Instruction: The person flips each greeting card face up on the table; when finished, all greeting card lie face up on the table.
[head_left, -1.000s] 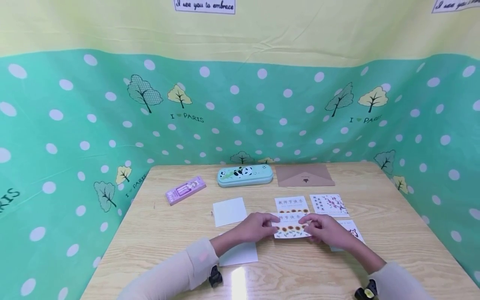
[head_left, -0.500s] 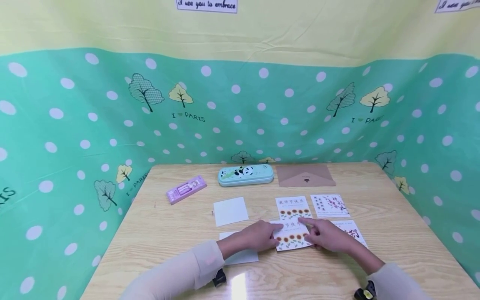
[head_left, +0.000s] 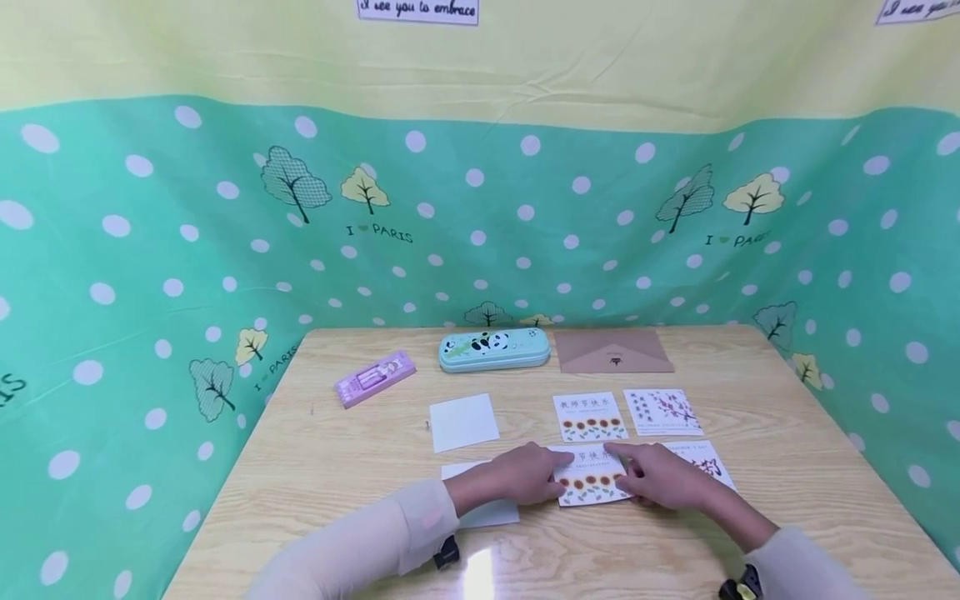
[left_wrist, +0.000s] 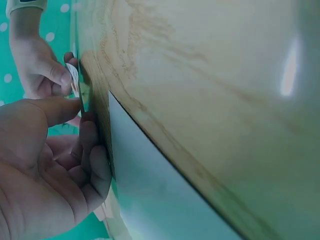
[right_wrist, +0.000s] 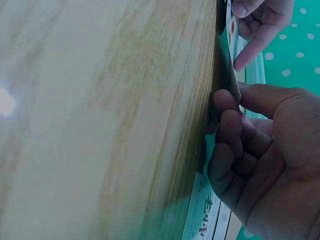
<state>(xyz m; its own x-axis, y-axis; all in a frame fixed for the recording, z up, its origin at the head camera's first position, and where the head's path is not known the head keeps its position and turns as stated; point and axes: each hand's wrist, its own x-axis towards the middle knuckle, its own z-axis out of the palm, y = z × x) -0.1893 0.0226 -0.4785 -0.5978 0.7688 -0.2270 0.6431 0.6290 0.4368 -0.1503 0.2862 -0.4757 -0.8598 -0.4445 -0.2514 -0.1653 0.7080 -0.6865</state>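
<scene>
Partly, the fingers conceal the sunflower card: the left hand pinches its left edge, covering the start of its printed heading, and the right hand pinches the right edge. Both wrist views catch the card nearly edge-on, so whether its underside touches the surface is hard to tell. It sits just nearer the person than a matching sunflower card. The right hand and wrist hide part of a red-lettered card; the left forearm crosses a plain white card. Small print on the blossom card is illegible.

The cards are thin, flat and four-sided; the surface is pale, streaky woodgrain with a glossy reflection. Behind lie a rounded, pale-blue panda case, a flat brown envelope and a slim purple box, before creased, dotted green cloth.
</scene>
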